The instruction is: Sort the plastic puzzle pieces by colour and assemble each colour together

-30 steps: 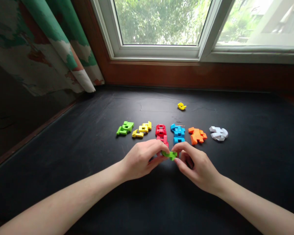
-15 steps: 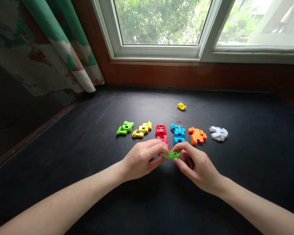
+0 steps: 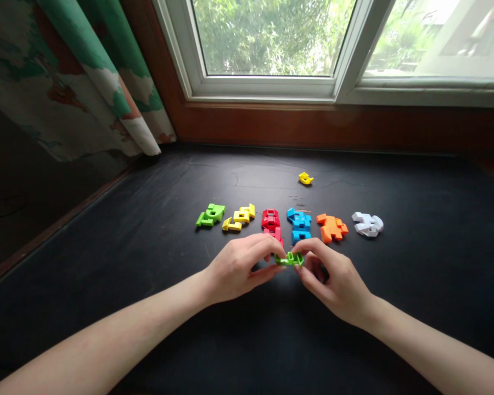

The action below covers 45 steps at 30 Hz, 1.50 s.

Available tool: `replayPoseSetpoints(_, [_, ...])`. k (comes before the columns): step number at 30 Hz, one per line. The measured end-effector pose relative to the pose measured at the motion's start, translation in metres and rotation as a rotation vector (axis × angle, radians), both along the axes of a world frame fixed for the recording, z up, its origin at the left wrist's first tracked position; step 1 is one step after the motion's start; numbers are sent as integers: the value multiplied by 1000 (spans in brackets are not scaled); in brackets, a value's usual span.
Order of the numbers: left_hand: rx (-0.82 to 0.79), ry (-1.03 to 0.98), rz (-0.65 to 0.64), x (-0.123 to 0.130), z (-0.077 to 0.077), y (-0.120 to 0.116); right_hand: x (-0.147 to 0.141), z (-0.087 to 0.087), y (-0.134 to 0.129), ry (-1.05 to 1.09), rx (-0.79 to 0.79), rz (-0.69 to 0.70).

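Observation:
Between my two hands is a small green plastic toy piece [image 3: 290, 259]. My left hand [image 3: 241, 269] pinches its left end with thumb and fingers. On its right end, the thumb and index finger of my right hand [image 3: 333, 277] are closed. Just beyond my left fingertips lie red plastic pieces [image 3: 270, 219], partly hidden by that hand. Blue pieces [image 3: 300, 220] lie beyond the green piece, and orange pieces [image 3: 332, 227] lie beyond my right hand.
Further left in the row are yellow pieces [image 3: 239, 218] and other green pieces [image 3: 211, 215]; white pieces [image 3: 368, 224] end it on the right. A single yellow piece [image 3: 305, 178] lies farther back on the black tabletop [image 3: 247, 340]. A curtain [image 3: 119, 93] hangs at the left.
The green piece between my fingers has shifted very slightly to the right. Both hands keep their pinch, and the row of pieces is unchanged.

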State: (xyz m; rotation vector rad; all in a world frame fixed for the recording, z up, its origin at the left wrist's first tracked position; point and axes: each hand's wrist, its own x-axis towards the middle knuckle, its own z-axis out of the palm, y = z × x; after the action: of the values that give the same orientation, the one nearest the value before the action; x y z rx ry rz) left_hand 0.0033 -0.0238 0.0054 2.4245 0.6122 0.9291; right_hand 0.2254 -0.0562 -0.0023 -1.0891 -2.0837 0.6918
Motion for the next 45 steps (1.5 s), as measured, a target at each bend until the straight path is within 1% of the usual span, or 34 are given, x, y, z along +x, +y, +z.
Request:
replayPoseSetpoints(7, [-29,64,89,-1,1,-2,0,0,-1,35,11,-9])
replayPoseSetpoints(13, [-52,74,95,0,0,-1,-1,-1,-1,71,-4,3])
replayPoseSetpoints(16, [-50,37,96,0,1,0,1,-1,-2,53,-37,14])
replayPoseSetpoints(20, [-23,-11,62,0,3,0,4,3,-2,37,-85,80])
replayPoseSetpoints(24, [53,-63,27,0,2,1,5,5,-1,131,-164,73])
replayPoseSetpoints(27, [98,-67,31,0,1,2,3,5,0,224,-255,71])
replayPoseSetpoints(29, [107,-58,37,-1,1,2,2,4,1,283,-308,79])
replayPoseSetpoints(31, [97,-46,41,-1,1,2,0,3,1,314,-325,74])
replayPoseSetpoints(37, [33,11,78,-2,1,0,-2,5,2,282,-277,-7])
replayPoseSetpoints(45, [-76,45,109,2,5,-5,-2,5,1,144,-92,-98])
